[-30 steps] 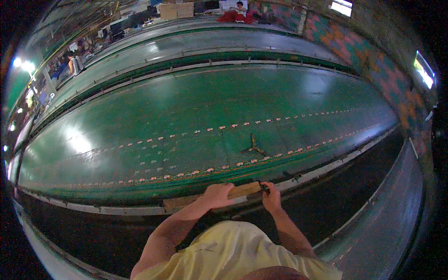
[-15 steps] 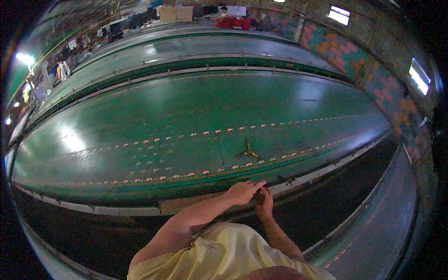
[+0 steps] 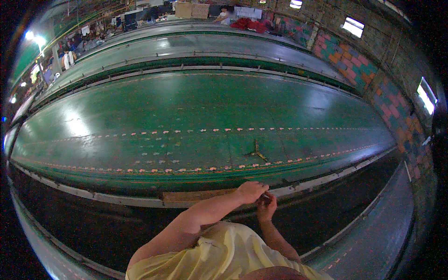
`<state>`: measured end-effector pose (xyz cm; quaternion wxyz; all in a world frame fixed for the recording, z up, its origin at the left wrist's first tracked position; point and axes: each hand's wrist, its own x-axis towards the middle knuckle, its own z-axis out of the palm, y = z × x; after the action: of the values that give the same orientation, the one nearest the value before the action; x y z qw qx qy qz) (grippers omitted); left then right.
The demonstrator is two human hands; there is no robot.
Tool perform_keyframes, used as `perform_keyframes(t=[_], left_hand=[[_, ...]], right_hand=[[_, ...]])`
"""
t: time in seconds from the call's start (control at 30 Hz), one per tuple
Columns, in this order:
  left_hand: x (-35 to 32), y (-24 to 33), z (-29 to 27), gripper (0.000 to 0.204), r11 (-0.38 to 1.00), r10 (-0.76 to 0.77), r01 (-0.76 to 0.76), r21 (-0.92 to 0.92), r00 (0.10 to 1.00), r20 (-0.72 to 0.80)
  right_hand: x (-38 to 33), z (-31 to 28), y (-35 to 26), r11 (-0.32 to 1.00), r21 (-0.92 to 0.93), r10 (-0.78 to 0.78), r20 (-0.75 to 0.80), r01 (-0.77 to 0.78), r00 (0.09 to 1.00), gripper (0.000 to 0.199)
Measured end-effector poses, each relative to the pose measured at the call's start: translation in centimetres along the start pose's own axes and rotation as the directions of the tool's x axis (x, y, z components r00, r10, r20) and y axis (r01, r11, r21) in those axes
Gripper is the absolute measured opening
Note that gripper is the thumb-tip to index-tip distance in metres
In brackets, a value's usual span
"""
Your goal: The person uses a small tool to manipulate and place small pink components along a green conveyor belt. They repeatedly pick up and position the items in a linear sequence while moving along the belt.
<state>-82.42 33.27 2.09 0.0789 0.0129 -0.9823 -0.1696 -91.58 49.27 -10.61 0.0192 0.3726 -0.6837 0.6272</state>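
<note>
Both hands meet at the near edge of a long green table (image 3: 186, 107). My left hand (image 3: 252, 192) has its fingers curled in, with the tips touching my right hand (image 3: 267, 208). The right one is closed too, its thumb and fingers bent up against the left fingertips. Something small may be pinched between them, but it is too little and too dim to make out. Just beyond the hands, a yellowish three-armed piece (image 3: 256, 153) lies flat on the tabletop.
A pale rail (image 3: 116, 199) edges the table, with a brown strip (image 3: 198, 196) beside my left forearm. Rows of small pale marks (image 3: 212, 169) run along the top. More long tables (image 3: 200, 44) stand beyond. A person (image 3: 224, 17) is near a red heap (image 3: 249, 24) at the back.
My left fingers, stretched out over the right hand before, have curled in. Both hands stay together at the table edge. The whole view has shifted slightly.
</note>
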Motion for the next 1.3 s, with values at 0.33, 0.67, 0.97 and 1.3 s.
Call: perform_keyframes(t=[0.33, 0.67, 0.97, 1.3], left_hand=[[0.8, 0.2, 1.1, 0.033, 0.995, -0.054, 0.051, 0.086, 0.998, 0.034], [0.4, 0.1, 1.8, 0.031, 0.993, 0.018, -0.012, 0.116, 0.998, -0.057], [0.0, -0.1, 1.7, 0.034, 0.991, -0.016, 0.020, 0.130, 1.000, -0.026], [0.9, 1.7, 1.3, 0.027, 0.992, 0.012, -0.006, 0.126, 0.999, -0.050]], right_hand=[[-0.7, 1.4, 0.8, 0.979, 0.154, 0.154, -0.101, -0.137, 0.983, 0.029], [-0.7, -0.2, 2.3, 0.966, -0.098, 0.242, 0.041, -0.238, 0.969, 0.018], [1.0, -0.1, -4.7, 0.802, -0.519, 0.396, 0.094, -0.295, 0.913, 0.035], [0.0, -1.4, 3.8, 0.814, -0.006, 0.574, 0.160, -0.581, 0.803, 0.045]])
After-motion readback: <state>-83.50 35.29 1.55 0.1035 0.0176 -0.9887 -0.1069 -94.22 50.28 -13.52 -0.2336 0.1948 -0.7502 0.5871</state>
